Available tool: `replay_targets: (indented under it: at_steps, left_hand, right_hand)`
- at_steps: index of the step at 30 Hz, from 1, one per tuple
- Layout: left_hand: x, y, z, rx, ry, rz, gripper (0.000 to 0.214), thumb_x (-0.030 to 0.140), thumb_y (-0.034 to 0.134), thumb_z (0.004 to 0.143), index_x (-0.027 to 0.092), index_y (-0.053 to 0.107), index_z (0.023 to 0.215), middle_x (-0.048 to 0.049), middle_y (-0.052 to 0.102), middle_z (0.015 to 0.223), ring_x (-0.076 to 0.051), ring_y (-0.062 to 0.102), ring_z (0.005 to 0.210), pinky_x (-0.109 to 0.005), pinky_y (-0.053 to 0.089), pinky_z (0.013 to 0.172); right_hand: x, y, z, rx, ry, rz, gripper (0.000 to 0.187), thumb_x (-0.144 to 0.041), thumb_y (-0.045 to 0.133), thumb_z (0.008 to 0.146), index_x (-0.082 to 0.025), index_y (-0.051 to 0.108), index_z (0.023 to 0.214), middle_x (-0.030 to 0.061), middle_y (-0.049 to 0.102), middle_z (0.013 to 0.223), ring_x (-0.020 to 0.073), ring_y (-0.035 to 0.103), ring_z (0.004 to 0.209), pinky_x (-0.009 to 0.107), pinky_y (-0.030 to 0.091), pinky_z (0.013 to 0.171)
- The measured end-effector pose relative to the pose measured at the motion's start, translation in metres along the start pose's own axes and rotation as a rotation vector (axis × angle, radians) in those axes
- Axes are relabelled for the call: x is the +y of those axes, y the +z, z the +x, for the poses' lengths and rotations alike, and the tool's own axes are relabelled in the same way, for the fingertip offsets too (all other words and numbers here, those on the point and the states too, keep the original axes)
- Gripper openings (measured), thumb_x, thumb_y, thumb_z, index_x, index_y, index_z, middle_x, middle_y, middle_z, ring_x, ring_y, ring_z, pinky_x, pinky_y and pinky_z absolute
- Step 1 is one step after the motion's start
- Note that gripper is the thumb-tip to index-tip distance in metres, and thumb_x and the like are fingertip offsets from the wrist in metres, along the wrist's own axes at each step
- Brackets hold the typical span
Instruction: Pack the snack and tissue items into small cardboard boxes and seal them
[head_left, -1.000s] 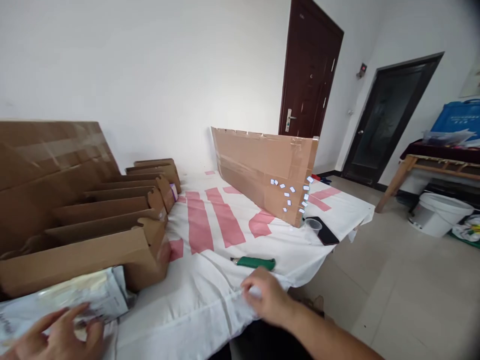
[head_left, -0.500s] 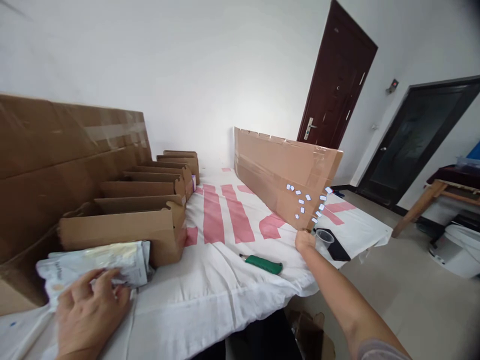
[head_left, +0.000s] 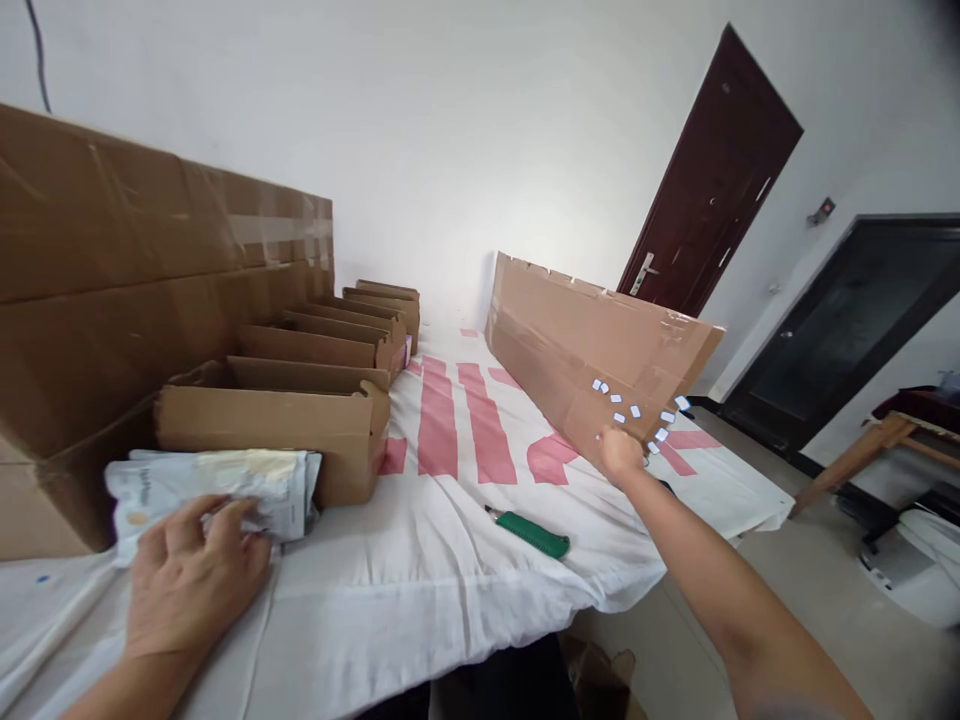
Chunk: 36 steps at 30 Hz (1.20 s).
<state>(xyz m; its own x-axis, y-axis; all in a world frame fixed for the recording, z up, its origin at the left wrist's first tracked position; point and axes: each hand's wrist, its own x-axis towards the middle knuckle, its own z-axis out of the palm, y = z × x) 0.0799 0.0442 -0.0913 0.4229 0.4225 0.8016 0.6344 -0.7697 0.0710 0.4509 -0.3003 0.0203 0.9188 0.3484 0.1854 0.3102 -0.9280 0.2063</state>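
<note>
My left hand point(head_left: 196, 560) lies on a white plastic packet point(head_left: 281, 490) with pale yellow parts, its bent fingers apart and resting on the packet's face. The packet leans at the front of an open cardboard box point(head_left: 262, 425). My right hand point(head_left: 621, 452) is closed against the lower part of an upright cardboard panel point(head_left: 577, 340); what its fingers hold, if anything, is hidden. Small white stickers point(head_left: 635, 411) dot the panel around that hand. A green utility knife point(head_left: 532, 533) sits on the white cloth between my hands, with its tip toward the boxes.
Several open cardboard boxes point(head_left: 322, 345) stand in a row on the left, before a tall cardboard wall point(head_left: 165, 220). Pink tape strips point(head_left: 439, 420) mark the cloth-covered table point(head_left: 390, 590). A white bucket point(head_left: 919, 560) and a wooden table point(head_left: 892, 440) stand at right.
My right hand has moved up the panel's face toward the stickers and now covers some of them. The left hand stays on the packet. The view has shifted slightly.
</note>
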Motion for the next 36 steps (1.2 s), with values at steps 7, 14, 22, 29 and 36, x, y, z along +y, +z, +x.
replay_targets:
  at_steps: [7, 14, 22, 29, 36]
  left_hand:
    - [-0.001, 0.003, -0.003, 0.011, -0.049, -0.028, 0.031, 0.027, 0.039, 0.081, 0.010, 0.060, 0.098, -0.0193, 0.052, 0.116, -0.033, 0.050, 0.115, -0.049, 0.038, 0.101]
    - [-0.003, 0.004, -0.003, -0.027, -0.062, -0.003, 0.030, 0.027, 0.040, 0.081, 0.012, 0.060, 0.098, -0.0172, 0.052, 0.116, -0.032, 0.049, 0.112, -0.049, 0.039, 0.101]
    - [-0.004, 0.006, -0.003, 0.002, -0.049, -0.004, 0.031, 0.026, 0.040, 0.080, 0.010, 0.060, 0.097, -0.0182, 0.053, 0.114, -0.032, 0.050, 0.111, -0.048, 0.039, 0.101]
    - [-0.004, 0.005, -0.003, -0.022, -0.058, 0.010, 0.029, 0.028, 0.040, 0.080, 0.013, 0.058, 0.096, -0.0168, 0.052, 0.115, -0.031, 0.049, 0.114, -0.047, 0.039, 0.101]
    - [-0.004, 0.004, -0.002, -0.014, -0.039, 0.008, 0.029, 0.026, 0.039, 0.079, 0.012, 0.057, 0.097, -0.0173, 0.052, 0.114, -0.031, 0.050, 0.111, -0.047, 0.039, 0.101]
  right_hand:
    - [0.021, -0.066, 0.035, 0.203, 0.014, -0.101, 0.030, -0.022, 0.034, 0.096, -0.014, 0.058, 0.113, 0.0187, 0.067, 0.110, 0.0250, 0.066, 0.100, 0.031, 0.049, 0.078]
    - [0.023, -0.084, 0.038, 0.227, -0.013, -0.195, 0.026, -0.007, 0.038, 0.089, -0.010, 0.059, 0.106, 0.0206, 0.069, 0.102, 0.0274, 0.068, 0.096, 0.033, 0.050, 0.076]
    - [0.027, -0.090, 0.039, 0.255, -0.002, -0.267, 0.030, -0.007, 0.033, 0.091, -0.007, 0.054, 0.112, 0.0241, 0.067, 0.101, 0.0276, 0.069, 0.093, 0.034, 0.051, 0.073]
    - [0.022, -0.089, 0.038, 0.203, -0.105, -0.301, 0.031, -0.013, 0.036, 0.094, -0.013, 0.053, 0.120, 0.0208, 0.064, 0.111, 0.0245, 0.066, 0.101, 0.032, 0.049, 0.080]
    - [0.004, -0.061, 0.036, 0.116, -0.149, -0.306, 0.040, -0.035, 0.046, 0.097, -0.013, 0.049, 0.130, 0.0123, 0.066, 0.110, 0.0221, 0.065, 0.099, 0.039, 0.050, 0.086]
